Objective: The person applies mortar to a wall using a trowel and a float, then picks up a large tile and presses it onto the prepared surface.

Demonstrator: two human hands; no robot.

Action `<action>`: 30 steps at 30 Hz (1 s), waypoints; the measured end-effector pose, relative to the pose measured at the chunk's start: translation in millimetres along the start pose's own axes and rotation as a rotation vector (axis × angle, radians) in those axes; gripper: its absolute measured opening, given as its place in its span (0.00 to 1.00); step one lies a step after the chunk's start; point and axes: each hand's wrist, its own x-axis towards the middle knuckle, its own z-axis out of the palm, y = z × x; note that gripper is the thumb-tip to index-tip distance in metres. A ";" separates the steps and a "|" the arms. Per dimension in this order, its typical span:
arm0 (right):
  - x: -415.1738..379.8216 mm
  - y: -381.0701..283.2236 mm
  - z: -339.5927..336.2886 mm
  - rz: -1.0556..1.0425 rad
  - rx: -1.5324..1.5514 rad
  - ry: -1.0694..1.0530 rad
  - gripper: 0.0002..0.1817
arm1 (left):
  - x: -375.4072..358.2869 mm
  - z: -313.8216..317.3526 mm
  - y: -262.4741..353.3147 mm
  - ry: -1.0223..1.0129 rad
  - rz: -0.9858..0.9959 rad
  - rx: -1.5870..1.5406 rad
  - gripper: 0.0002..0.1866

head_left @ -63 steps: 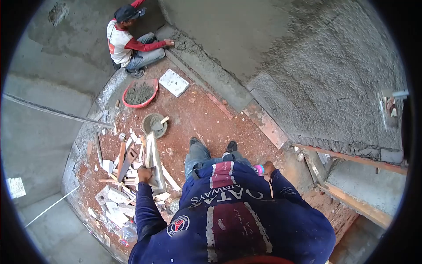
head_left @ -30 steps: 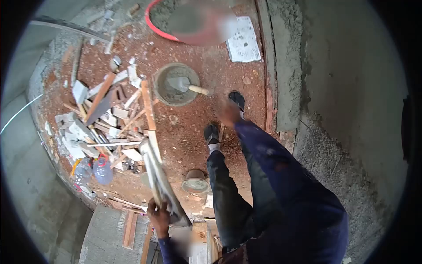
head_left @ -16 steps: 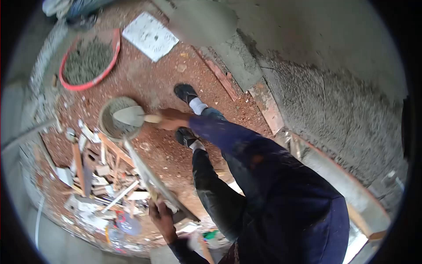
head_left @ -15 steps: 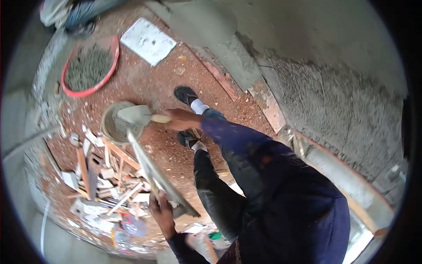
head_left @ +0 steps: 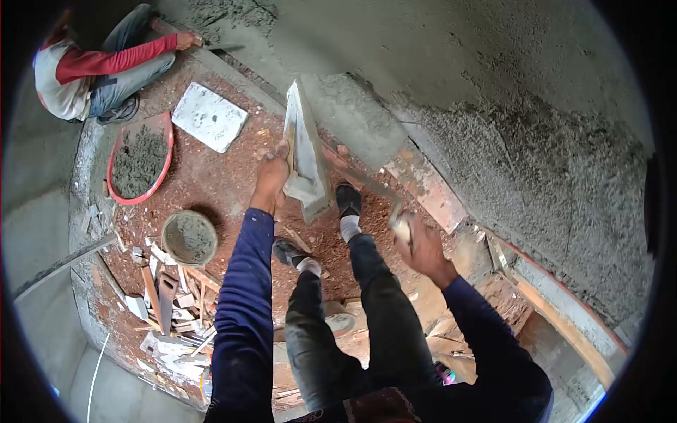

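Note:
My left hand (head_left: 271, 176) is closed round the handle of a long, pale, mortar-smeared plastering float (head_left: 305, 144), held tilted near the base of the wet plastered wall (head_left: 367, 106). To the right, my right hand (head_left: 427, 250) grips a trowel (head_left: 402, 227) by its light wooden handle. The trowel's blade is seen nearly edge-on, pointing up and left towards the wall's foot. On the ground left of my left arm stands a round bucket (head_left: 189, 238) with grey mortar inside. My feet are on reddish soil just below the float.
A red-rimmed tub of mortar (head_left: 169, 151) and a white slab (head_left: 209, 116) lie at the upper left. A co-worker (head_left: 116, 67) crouches beyond them, one hand at the wall's foot. Wood scraps and a handsaw (head_left: 166, 299) litter the lower left. Boards (head_left: 430, 187) edge the wall.
My left hand has carried the float up and away from the rubble towards the wall. My right hand has taken the trowel from above the bucket to the right. The co-worker shows more fully.

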 end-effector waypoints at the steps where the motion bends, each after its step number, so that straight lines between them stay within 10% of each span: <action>1: -1.3 9.6 -3.3 -0.102 -0.017 0.015 0.27 | -6.6 17.0 14.9 0.007 -0.005 0.001 0.30; 7: 48.9 84.4 -0.4 -0.138 -0.231 -0.045 0.25 | 29.3 46.3 16.6 0.020 0.154 0.288 0.28; 14: 255.6 149.2 45.0 0.274 -0.348 -0.238 0.31 | -2.9 34.9 9.3 0.043 0.133 0.659 0.23; 20: 158.0 95.6 40.2 0.206 -0.237 -0.311 0.32 | 13.4 6.1 -33.6 0.053 0.208 0.719 0.24; 23: 120.0 95.8 47.5 0.053 -0.156 -0.340 0.28 | 34.8 -14.2 -69.0 -0.017 0.579 1.347 0.19; 26: 158.4 108.7 67.4 0.038 -0.220 -0.257 0.27 | -19.5 18.8 1.3 -0.073 0.042 0.700 0.24; 29: 247.8 128.6 81.3 0.286 -0.231 -0.280 0.29 | -48.0 24.4 -4.2 -0.095 0.314 0.434 0.21; 30: 247.3 134.4 83.5 0.301 -0.223 -0.264 0.29 | -55.5 26.6 7.4 -0.093 0.072 0.475 0.17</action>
